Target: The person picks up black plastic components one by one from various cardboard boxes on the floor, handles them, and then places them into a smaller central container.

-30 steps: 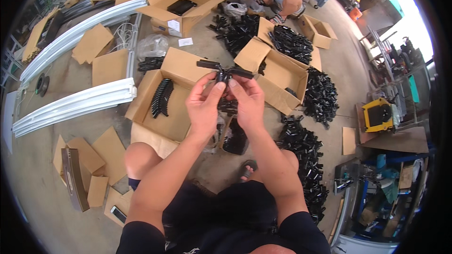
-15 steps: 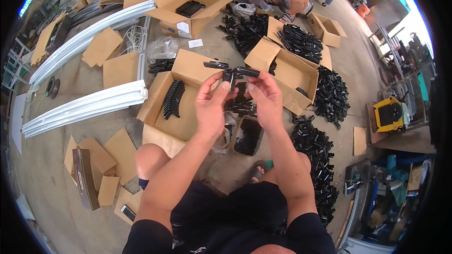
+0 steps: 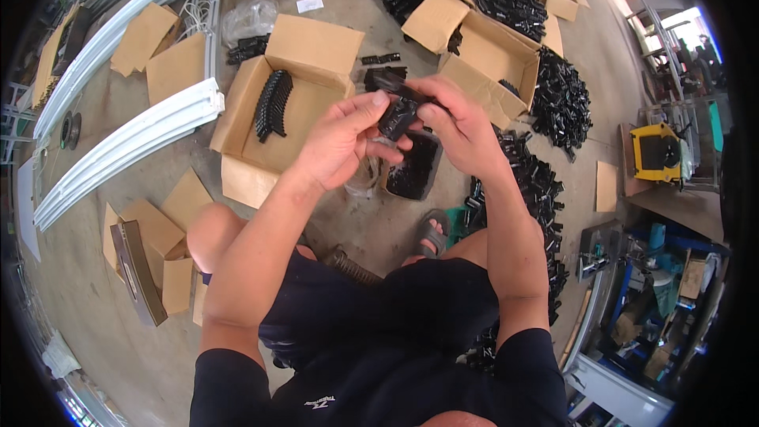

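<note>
Both hands are up over the open cardboard box (image 3: 273,122), w/ a small black plastic part (image 3: 398,113) pinched between them just right of that box's right flap. Left hand (image 3: 341,141) is closed round the part's lower end, thumb & fingers curled; right hand (image 3: 458,128) grips the upper end w/ fingertips. Looks like a fitting or joining step: two black pieces seem to be pressed together, tho the joint itself is hidden by fingers, so can't tell how far seated. Next move prob. calls for a firm squeeze w/ both ends kept in line, then a free hand to drop the piece somewhere. In the box a neat row of black parts (image 3: 272,103) lies near the left wall, most of the bottom bare. Right of the box, directly under the hands, sits a small dark tray (image 3: 413,166) of black bits, beside a clear plastic bag (image 3: 365,178). Further right a second cardboard box (image 3: 494,59), & past it a loose heap of black parts (image 3: 557,99) on the concrete. Left of the box white curved rails (image 3: 130,142) lie well apart. Room is tight: box flaps, tray & the person's knees ring the hands; most open floor is behind the box's left side.
</note>
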{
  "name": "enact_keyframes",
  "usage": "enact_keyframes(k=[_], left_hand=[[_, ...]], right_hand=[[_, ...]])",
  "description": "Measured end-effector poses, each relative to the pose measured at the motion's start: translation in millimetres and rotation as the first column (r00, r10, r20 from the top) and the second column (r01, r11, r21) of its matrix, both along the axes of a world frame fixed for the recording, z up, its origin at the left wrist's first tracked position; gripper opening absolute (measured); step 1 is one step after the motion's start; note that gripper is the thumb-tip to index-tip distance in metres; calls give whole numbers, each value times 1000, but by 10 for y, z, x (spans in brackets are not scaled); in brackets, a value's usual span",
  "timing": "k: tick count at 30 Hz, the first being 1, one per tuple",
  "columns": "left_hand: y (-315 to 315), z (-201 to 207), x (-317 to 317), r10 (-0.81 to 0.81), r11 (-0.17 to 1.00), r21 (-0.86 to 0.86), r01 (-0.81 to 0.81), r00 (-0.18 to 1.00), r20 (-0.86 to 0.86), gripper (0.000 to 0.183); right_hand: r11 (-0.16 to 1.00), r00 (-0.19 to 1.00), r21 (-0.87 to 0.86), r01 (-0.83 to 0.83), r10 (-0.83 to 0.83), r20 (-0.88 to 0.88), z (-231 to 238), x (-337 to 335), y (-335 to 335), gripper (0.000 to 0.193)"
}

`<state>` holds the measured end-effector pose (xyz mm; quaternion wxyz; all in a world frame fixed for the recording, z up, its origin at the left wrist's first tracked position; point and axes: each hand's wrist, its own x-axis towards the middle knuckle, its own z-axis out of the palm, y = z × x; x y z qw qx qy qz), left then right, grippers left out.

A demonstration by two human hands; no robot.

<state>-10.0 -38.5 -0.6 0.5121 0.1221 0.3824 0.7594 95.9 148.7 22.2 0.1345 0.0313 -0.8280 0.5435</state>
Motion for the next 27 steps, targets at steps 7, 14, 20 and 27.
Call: enact_keyframes(k=[7, 14, 20, 27], left_hand=[[72, -131, 101, 112, 982, -98, -159, 922, -372, 35], [78, -20, -12, 125, 969, -129, -209, 872, -473, 36], [49, -12, -34, 88, 974, -135, -183, 850, -519, 39], [64, -53, -81, 259, 941, -136, -310, 917, -303, 28]], right_hand=[[970, 994, 217, 106, -104, -20, 52, -56, -107, 34], [978, 997, 200, 61, -52, -50, 145, -2, -50, 52], [991, 998, 123, 57, -57, 2, 164, 29, -83, 55], [938, 988, -319, 137, -108, 108, -99, -191, 189, 42]])
